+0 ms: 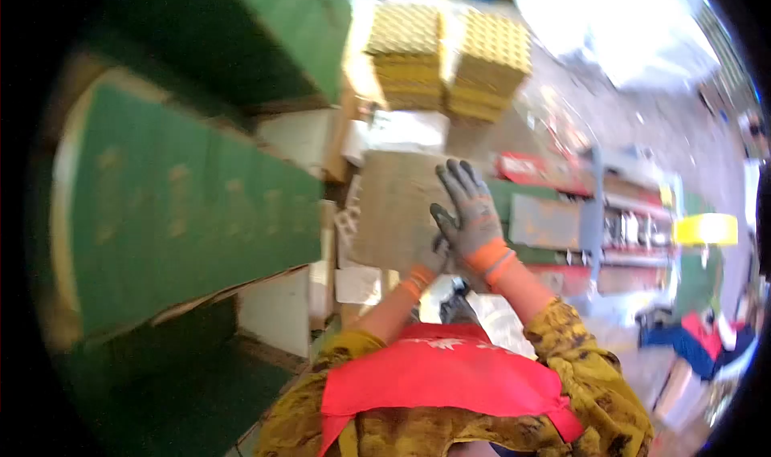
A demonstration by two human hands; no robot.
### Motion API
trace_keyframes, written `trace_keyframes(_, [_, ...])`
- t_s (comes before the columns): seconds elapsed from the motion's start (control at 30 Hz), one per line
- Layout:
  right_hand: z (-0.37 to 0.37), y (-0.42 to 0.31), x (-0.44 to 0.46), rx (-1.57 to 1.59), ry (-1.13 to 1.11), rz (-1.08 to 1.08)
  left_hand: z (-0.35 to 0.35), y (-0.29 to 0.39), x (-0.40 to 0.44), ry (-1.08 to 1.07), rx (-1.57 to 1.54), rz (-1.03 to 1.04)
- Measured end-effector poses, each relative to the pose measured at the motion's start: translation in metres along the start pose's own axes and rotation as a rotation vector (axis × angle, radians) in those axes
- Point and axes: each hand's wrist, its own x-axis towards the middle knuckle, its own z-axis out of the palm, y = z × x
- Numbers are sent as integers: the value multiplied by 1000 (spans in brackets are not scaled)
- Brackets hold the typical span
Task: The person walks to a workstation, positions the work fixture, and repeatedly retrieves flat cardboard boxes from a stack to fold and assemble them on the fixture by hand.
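Observation:
My right hand [470, 212], in a grey work glove with an orange cuff, is raised with its fingers stretched out. It holds nothing that I can see. My left hand [434, 256], in a matching glove, is close against the right palm, and its fingers are mostly hidden behind the right hand. Beyond both hands lies a flat brown cardboard surface [393, 208]. Whether either hand touches it, I cannot tell. A red apron [442, 377] covers my front, with patterned yellow-brown sleeves on both sides.
Large green panels [193, 208] stand close on the left. Two stacks of yellow bumpy trays [405, 55] are ahead. To the right is a machine with a metal plate [546, 222] and a yellow tape roll [707, 229]. White plastic sheeting [618, 31] lies at the far right.

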Motion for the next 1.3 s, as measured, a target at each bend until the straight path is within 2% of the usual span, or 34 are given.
trace_keyframes(0.03, [-17, -35, 29, 148, 53, -90, -19, 23, -16, 241, -24, 107])
trace_keyframes(0.1, [-60, -117, 81, 450, 136, -320, -64, 19, -28, 389, -70, 161])
trace_keyframes(0.17, [-103, -209, 118, 547, 239, -652, -95, -37, -31, 506, -13, 213])
trace_keyframes(0.23, [-109, -292, 132, 635, 364, -808, -142, -28, -41, 588, -89, 218])
trace_keyframes(0.3, [-85, -355, 135, 403, 266, -797, -179, -11, -48, 645, -223, 221])
trace_keyframes(0.37, [-115, -361, 134, 344, 44, -777, -197, 9, -54, 667, -352, 242])
trace_keyframes(0.4, [-129, -355, 134, 307, -65, -753, -200, 20, -54, 667, -411, 261])
trace_keyframes(0.43, [-134, -330, 129, 451, 271, -694, -200, 28, -56, 656, -468, 275])
trace_keyframes(0.53, [-189, -238, 93, 1030, 94, -292, -198, 43, -61, 596, -562, 331])
trace_keyframes(0.57, [-196, -207, 79, 1091, 103, -194, -195, 7, -50, 544, -451, 282])
trace_keyframes(0.67, [-177, -118, 25, 1010, 172, 46, -184, 21, -56, 368, -576, 163])
trace_keyframes(0.73, [-139, -64, -6, 955, 195, 179, -165, -11, -43, 235, -882, -1])
trace_keyframes(0.77, [-111, -29, -22, 836, 187, 115, -152, -36, -33, 185, -1044, -88])
trace_keyframes(0.8, [-88, -11, -38, 910, 214, 175, -140, -63, -30, 170, -941, -33])
trace_keyframes(0.87, [-34, 38, -72, 708, 167, 221, -118, -71, -21, 158, -795, 43])
trace_keyframes(0.9, [-6, 64, -94, 695, 62, 341, -106, -59, -20, 159, -751, 58])
trace_keyframes(0.93, [8, 77, -113, 558, -1, 353, -95, -42, -21, 162, -710, 72])
trace_keyframes(0.97, [22, 89, -132, 421, -65, 358, -90, -11, -17, 225, -248, 148])
trace_keyframes(1.0, [26, 92, -145, 368, -155, 490, -74, -16, -8, 257, -105, 68])
trace_keyframes(1.07, [17, 87, -131, 392, 99, 496, -37, -52, 22, 338, 171, -78])
trace_keyframes(1.1, [8, 79, -121, 403, 224, 497, -20, -74, 35, 320, 67, -127])
trace_keyframes(1.17, [-19, 65, -49, 18, 262, 201, -12, -64, 34, 365, -13, -120])
trace_keyframes(1.23, [-12, 63, 12, -86, 324, 88, -8, -60, 36, 378, -52, -143])
trace_keyframes(1.3, [28, 75, 22, -127, 64, 163, -11, -61, 36, 356, -49, -171])
